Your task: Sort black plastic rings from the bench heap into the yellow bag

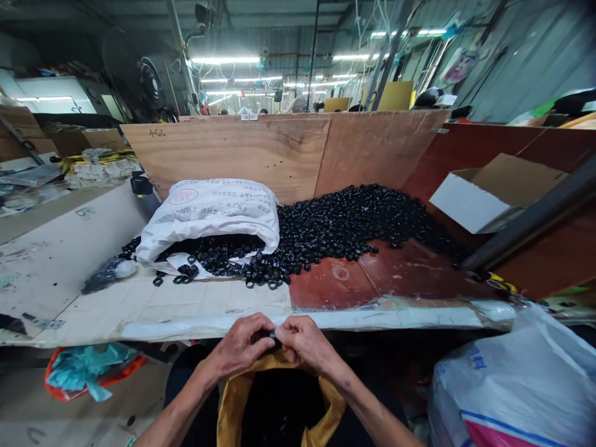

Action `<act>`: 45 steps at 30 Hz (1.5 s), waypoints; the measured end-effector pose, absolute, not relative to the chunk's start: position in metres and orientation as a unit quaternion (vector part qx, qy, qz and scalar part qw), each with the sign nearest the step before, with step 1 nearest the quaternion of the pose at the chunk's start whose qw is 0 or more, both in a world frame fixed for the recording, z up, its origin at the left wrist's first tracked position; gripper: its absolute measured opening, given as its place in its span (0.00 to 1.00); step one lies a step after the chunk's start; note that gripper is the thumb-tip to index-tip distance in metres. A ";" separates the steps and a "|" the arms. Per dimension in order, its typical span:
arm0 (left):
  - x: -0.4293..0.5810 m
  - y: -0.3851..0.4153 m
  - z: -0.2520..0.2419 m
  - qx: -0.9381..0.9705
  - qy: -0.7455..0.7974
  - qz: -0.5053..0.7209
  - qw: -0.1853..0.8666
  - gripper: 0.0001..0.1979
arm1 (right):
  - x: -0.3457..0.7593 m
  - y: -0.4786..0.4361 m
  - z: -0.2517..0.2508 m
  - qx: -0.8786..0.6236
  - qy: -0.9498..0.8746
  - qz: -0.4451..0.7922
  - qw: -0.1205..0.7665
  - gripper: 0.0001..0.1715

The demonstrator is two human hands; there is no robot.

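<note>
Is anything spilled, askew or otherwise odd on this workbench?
Yes. Small, glossy black rings lie loose at the open mouth of the white printed sack, with strays on the pale tabletop; they look spilled, though possibly tipped out deliberately. The white-and-brown cardboard box at right appears tilted, flap open.

A small dark piece [272, 334] — mostly hidden — sits just above the far rim of an open yellow bag [230, 406].

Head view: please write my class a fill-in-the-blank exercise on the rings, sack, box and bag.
The rings are coloured ____.
The printed sack is coloured ____.
The open box is at the picture's ____ side.
The yellow bag is ____ (above or below) the left hand and right hand.

Missing words: black; white; right; below.
</note>
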State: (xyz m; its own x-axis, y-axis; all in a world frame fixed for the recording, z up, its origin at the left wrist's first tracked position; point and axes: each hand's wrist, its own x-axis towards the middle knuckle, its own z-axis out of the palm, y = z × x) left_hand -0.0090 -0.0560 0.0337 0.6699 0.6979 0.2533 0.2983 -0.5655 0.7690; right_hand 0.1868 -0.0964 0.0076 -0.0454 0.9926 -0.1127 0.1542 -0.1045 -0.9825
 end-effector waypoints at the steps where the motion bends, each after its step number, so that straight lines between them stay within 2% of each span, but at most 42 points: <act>1: -0.009 -0.050 0.035 0.835 0.321 0.260 0.364 0.04 | 0.195 -0.090 0.010 -0.568 -0.559 0.444 0.410 0.17; 3: -0.002 -0.032 0.035 0.808 0.401 0.284 0.326 0.06 | 0.211 -0.067 0.013 -0.615 -0.595 0.272 0.440 0.12; 5: 0.012 -0.011 0.029 0.783 0.470 0.321 0.251 0.05 | 0.223 -0.041 0.012 -0.638 -0.601 0.178 0.447 0.05; 8: 0.035 0.010 0.017 0.788 0.510 0.303 0.163 0.07 | 0.230 -0.014 0.004 -0.645 -0.621 0.141 0.422 0.13; 10: 0.044 0.015 0.010 0.798 0.512 0.288 0.133 0.10 | 0.231 -0.008 -0.003 -0.626 -0.650 0.133 0.410 0.14; 14: 0.046 0.012 0.004 0.804 0.515 0.274 0.117 0.11 | 0.241 -0.003 -0.008 -0.675 -0.580 0.035 0.454 0.20; 17: 0.046 0.012 0.004 0.805 0.521 0.262 0.105 0.10 | 0.252 0.008 -0.012 -0.699 -0.565 -0.032 0.437 0.27; 25: 0.049 0.013 0.003 0.809 0.528 0.242 0.092 0.09 | 0.252 0.013 -0.025 -0.588 -0.686 0.067 0.423 0.23; 30: 0.048 0.011 0.005 0.813 0.518 0.248 0.099 0.10 | 0.251 0.005 -0.015 -0.582 -0.692 0.101 0.415 0.22; 33: 0.046 0.008 0.004 0.814 0.508 0.263 0.101 0.09 | 0.254 -0.003 -0.011 -0.602 -0.652 0.123 0.444 0.21; 39: 0.043 0.004 0.001 0.827 0.464 0.292 0.120 0.14 | 0.260 -0.025 -0.014 -0.625 -0.536 0.226 0.520 0.10; 42: 0.042 0.004 0.002 0.835 0.435 0.308 0.134 0.15 | 0.261 -0.028 -0.014 -0.611 -0.479 0.300 0.553 0.12; 45: 0.041 0.004 0.003 0.829 0.417 0.339 0.156 0.16 | 0.261 -0.028 -0.009 -0.578 -0.484 0.316 0.576 0.18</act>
State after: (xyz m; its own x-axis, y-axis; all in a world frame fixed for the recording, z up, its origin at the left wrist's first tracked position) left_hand 0.0414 0.0039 0.0034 0.4218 0.7975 0.4314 0.5853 -0.6029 0.5421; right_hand 0.2609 -0.0279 -0.0091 0.3321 0.9235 0.1922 0.1957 0.1319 -0.9718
